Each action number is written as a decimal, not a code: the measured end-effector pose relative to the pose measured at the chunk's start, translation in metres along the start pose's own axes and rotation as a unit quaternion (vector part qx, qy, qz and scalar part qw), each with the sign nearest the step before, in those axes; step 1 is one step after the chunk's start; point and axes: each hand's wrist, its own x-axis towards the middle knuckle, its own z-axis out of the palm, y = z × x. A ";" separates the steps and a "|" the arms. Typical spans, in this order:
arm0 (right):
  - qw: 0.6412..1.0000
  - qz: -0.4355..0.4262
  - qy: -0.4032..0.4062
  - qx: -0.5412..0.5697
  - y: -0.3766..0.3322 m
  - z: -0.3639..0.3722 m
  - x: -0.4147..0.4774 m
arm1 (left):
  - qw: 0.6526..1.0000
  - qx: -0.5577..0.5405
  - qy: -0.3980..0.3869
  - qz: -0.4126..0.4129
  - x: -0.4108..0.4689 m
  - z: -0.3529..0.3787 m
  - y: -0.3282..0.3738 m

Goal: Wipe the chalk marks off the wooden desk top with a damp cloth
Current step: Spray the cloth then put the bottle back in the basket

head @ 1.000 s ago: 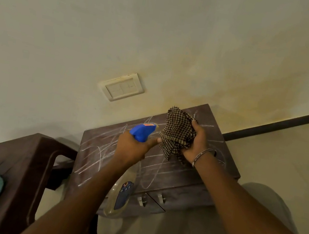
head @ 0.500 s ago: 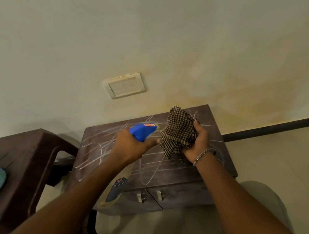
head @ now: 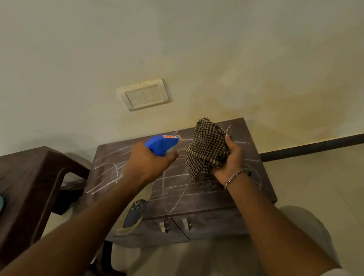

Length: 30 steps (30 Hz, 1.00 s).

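Left grip (head: 147, 163) closed round bottle (head: 159, 145), nozzle toward cloth (head: 205, 151). Right grip (head: 230, 160) clutched the bunched cloth above the chalk-marked surface (head: 226, 199). Risk: spray missing the cloth might wet the surface and smear chalk.

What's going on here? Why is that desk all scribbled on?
A person is getting ready to clean it. Their left hand grips a blue-topped spray bottle, with the nozzle pointed at a checked cloth. The cloth is bunched in their right hand, held above the wooden desk top. White chalk marks cover the top, so no wiping has begun yet.
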 end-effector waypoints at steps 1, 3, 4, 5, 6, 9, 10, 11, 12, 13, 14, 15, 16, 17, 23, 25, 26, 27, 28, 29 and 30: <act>1.000 -0.001 0.004 -0.003 0.000 -0.001 0.000 | 1.000 -0.005 0.007 0.000 -0.002 0.003 -0.001; 1.000 -0.001 0.011 -0.010 0.001 -0.002 0.000 | 1.000 -0.009 0.017 0.003 -0.004 0.007 -0.003; 1.000 -0.003 0.014 -0.014 0.001 -0.002 0.000 | 1.000 -0.009 0.012 0.005 -0.005 0.008 -0.003; 1.000 -0.005 0.016 -0.018 0.002 -0.002 0.000 | 1.000 -0.005 -0.002 0.005 -0.006 0.009 -0.003; 1.000 -0.007 0.016 -0.018 0.001 -0.002 0.000 | 1.000 0.001 -0.018 0.004 -0.007 0.009 -0.002; 1.000 -0.009 0.017 -0.019 0.000 -0.001 -0.003 | 0.999 -0.007 -0.041 -0.008 -0.012 0.011 -0.003; 1.000 -0.010 0.017 -0.020 0.000 -0.001 -0.003 | 0.999 -0.014 -0.036 -0.011 -0.013 0.012 -0.004; 1.000 -0.009 0.016 -0.020 0.000 -0.001 -0.004 | 0.999 -0.015 -0.027 -0.012 -0.014 0.014 -0.005; 1.000 -0.009 0.016 -0.020 0.000 -0.001 -0.004 | 1.000 -0.009 -0.017 -0.008 -0.014 0.015 -0.006; 1.000 -0.009 0.017 -0.021 0.001 -0.001 -0.004 | 1.000 0.000 -0.014 -0.002 -0.014 0.015 -0.007; 1.000 -0.008 0.017 -0.022 0.002 0.000 -0.005 | 1.000 0.007 -0.020 0.004 -0.013 0.014 -0.007; 1.000 -0.007 0.016 -0.022 0.002 0.000 -0.006 | 1.000 0.009 -0.025 0.006 -0.011 0.013 -0.008; 1.000 -0.008 0.015 -0.020 0.003 0.001 -0.006 | 1.000 0.002 -0.026 0.003 -0.009 0.012 -0.008; 1.000 -0.009 0.013 -0.018 0.003 0.001 -0.006 | 1.000 -0.010 -0.020 -0.005 -0.008 0.011 -0.009; 1.000 -0.006 -0.007 -0.012 0.005 0.010 -0.012 | 1.000 0.004 -0.020 0.008 0.000 0.009 -0.010; 1.000 -0.004 -0.011 -0.013 0.009 0.016 -0.017 | 0.999 0.017 -0.033 0.016 0.002 0.006 -0.011; 1.000 -0.003 -0.016 -0.014 0.011 0.020 -0.021 | 0.999 0.016 -0.032 0.018 0.002 0.004 -0.013; 1.000 0.000 -0.022 -0.016 0.014 0.024 -0.024 | 0.999 0.016 -0.030 0.020 0.002 0.004 -0.015; 0.999 0.004 -0.028 -0.018 0.016 0.028 -0.026 | 0.999 0.015 -0.024 0.023 0.002 0.004 -0.018; 0.999 0.008 -0.036 -0.020 0.019 0.034 -0.029 | 0.999 0.014 -0.017 0.026 0.001 0.002 -0.020; 0.999 0.012 -0.045 -0.019 0.022 0.041 -0.032 | 0.999 0.018 -0.007 0.030 0.001 -0.002 -0.021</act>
